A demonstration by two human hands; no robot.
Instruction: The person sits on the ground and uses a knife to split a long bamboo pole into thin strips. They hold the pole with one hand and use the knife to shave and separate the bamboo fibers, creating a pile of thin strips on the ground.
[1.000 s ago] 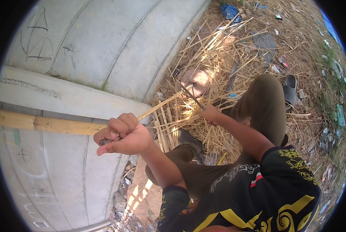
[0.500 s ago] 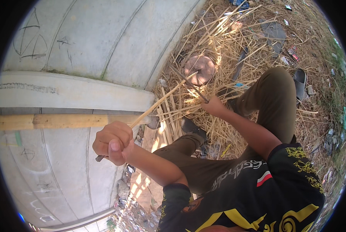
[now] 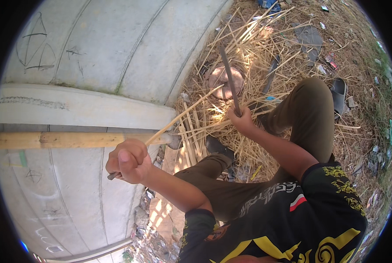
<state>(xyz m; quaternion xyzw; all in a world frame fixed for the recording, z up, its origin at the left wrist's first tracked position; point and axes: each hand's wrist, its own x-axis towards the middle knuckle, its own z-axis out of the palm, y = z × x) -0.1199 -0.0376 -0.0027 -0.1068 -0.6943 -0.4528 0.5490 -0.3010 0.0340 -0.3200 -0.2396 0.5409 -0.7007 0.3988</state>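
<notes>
My left hand [image 3: 128,161] is closed in a fist around one end of a thin bamboo stick [image 3: 174,121]. The stick slants up to the right, its far tip in front of a round wooden block [image 3: 237,79] on the ground. In my right hand [image 3: 241,120] is a long, dark-bladed knife [image 3: 229,72], gripped at its lower end, the handle mostly hidden by my fingers. Its blade points away from me, across the block in the picture and just right of the stick's tip, with a small gap between them.
Split bamboo strips [image 3: 253,39] and dry straw cover the ground around the block. A concrete panel wall [image 3: 104,52] stands on the left, with a thick bamboo pole [image 3: 77,139] along it. A second dark blade [image 3: 272,72] lies beyond my right knee, near a sandal [image 3: 338,94].
The knife has swung from lying across the stick near its tip to pointing away, apart from the stick. My left hand has turned slightly, still gripping the bamboo stick.
</notes>
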